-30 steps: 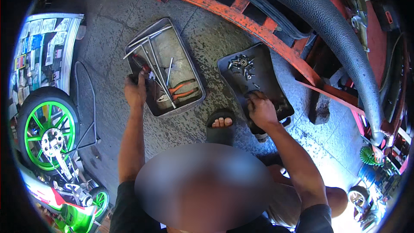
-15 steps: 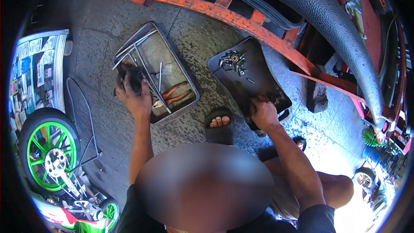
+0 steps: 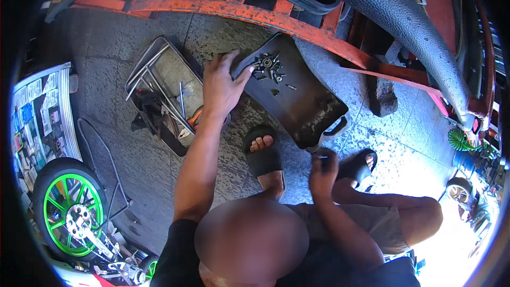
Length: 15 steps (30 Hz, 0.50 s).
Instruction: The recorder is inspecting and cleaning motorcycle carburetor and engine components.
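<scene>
My left hand [image 3: 222,86] reaches across the gap between two trays, fingers spread, thumb and fingertips at the rim of the dark tray [image 3: 311,101]. Beside those fingertips lies a cluster of small bolts [image 3: 277,67] around a round metal ring [image 3: 266,62]; one bolt [image 3: 291,87] lies apart. Below that tray's near end, my right hand [image 3: 323,175] is raised with its fingers curled together. A small pale glint shows at its fingertips, too small to name. The grey tool tray [image 3: 175,53] holds long metal bar tools and orange-handled pliers [image 3: 195,116], partly behind my left arm.
An orange metal frame [image 3: 223,8] and a long black padded seat [image 3: 388,16] run across the top. A green-wheeled motorcycle [image 3: 69,207] stands at the lower left. My sandalled foot [image 3: 261,143] is between the trays. A dark block [image 3: 382,95] sits under the frame.
My left hand has left the tool tray and moved right to the dark tray's edge. My right hand has withdrawn from inside the dark tray toward me. The whole view has shifted.
</scene>
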Motion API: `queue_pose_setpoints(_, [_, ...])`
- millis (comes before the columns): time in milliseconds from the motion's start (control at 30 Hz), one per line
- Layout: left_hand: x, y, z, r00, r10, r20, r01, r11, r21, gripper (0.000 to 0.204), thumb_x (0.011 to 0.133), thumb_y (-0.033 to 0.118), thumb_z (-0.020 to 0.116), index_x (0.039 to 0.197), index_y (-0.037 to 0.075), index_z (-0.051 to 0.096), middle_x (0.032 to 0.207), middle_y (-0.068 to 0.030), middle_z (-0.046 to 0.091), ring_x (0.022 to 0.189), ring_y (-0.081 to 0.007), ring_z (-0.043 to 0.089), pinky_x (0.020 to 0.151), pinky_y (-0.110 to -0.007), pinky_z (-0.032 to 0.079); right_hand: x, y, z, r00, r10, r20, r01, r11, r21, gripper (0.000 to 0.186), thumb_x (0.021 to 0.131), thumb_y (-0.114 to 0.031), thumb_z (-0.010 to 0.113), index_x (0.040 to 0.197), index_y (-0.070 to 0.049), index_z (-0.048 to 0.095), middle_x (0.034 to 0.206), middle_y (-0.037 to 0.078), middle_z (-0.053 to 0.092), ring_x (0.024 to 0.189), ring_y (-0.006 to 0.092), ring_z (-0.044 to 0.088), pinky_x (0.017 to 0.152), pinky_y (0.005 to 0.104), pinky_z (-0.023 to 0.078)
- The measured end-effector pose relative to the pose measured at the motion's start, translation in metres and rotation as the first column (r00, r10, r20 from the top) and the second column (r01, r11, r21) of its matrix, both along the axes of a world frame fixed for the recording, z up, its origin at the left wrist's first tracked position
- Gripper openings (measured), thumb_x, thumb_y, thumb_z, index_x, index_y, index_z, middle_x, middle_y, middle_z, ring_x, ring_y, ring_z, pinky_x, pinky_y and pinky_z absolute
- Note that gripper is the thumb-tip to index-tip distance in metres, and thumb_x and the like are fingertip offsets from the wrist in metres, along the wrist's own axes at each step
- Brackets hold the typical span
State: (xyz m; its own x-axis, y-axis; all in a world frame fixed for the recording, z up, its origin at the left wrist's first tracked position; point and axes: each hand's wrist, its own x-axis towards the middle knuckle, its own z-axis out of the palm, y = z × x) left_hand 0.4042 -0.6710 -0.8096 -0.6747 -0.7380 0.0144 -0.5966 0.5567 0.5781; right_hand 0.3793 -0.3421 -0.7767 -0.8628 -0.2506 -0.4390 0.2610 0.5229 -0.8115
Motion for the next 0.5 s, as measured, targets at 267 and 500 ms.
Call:
queue_pose_setpoints(267, [0.0, 0.007, 0.023, 1.0, 0.027, -0.014, -0.025, 0.992, 0.126, 0.023, 0.09, 0.02, 0.071, 0.104, 0.002, 0.072, 0.099, -0.0191, 0.069, 0.096, -0.0386, 0.066, 0.088, -0.046, 0.053, -0.064, 0.014, -0.06, 0.9, -0.295, 0.319, 0.295, 0.954, 0.051, 0.031, 0.103, -0.032, 0.06, 0.11, -0.002, 0.062, 0.081, 0.001, 0.059, 0.073, 0.0112, 0.051, 0.069, 0.029, 0.042])
queue_pose_setpoints(500, [0.017, 0.026, 0.058, 0.986, 0.01, -0.169, -0.009, 1.0, 0.009, 0.017, 0.087, 0.009, 0.075, 0.101, 0.001, 0.071, 0.088, -0.015, 0.066, 0.077, -0.0324, 0.067, 0.07, -0.038, 0.054, -0.054, 0.025, -0.086, 0.913, -0.156, 0.376, 0.14, 0.988, 0.07, 0.025, 0.101, -0.023, 0.06, 0.108, 0.0, 0.065, 0.097, 0.01, 0.068, 0.086, 0.0187, 0.066, 0.074, 0.0344, 0.053])
